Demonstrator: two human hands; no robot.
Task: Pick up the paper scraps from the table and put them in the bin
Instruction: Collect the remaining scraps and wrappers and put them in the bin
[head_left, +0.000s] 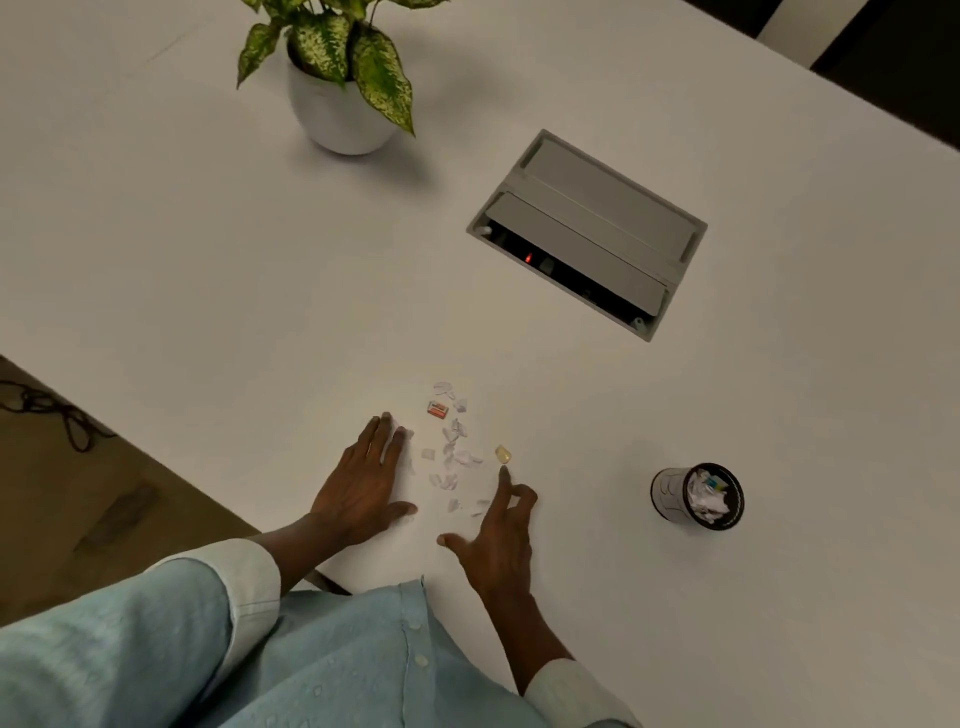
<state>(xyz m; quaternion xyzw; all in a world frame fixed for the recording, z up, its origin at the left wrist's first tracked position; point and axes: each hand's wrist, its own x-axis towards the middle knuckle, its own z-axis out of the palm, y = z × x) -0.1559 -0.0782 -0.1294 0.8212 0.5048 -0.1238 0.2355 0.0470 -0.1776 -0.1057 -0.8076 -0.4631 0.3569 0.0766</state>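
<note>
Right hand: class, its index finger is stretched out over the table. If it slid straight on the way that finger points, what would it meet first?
Probably the yellowish scrap, lying just beyond the right hand's fingertip; they look apart, though depth is unclear.

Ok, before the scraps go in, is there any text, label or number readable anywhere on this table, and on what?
No text can be read anywhere in this view.
Small red and white scrap: it carries some print or pattern, too small and blurred to read.
Black bin: pale marks on its side, blurred, no legible word.
Grey cable box set in the table: only a red light inside, no label visible.
White plant pot: plain.
</note>
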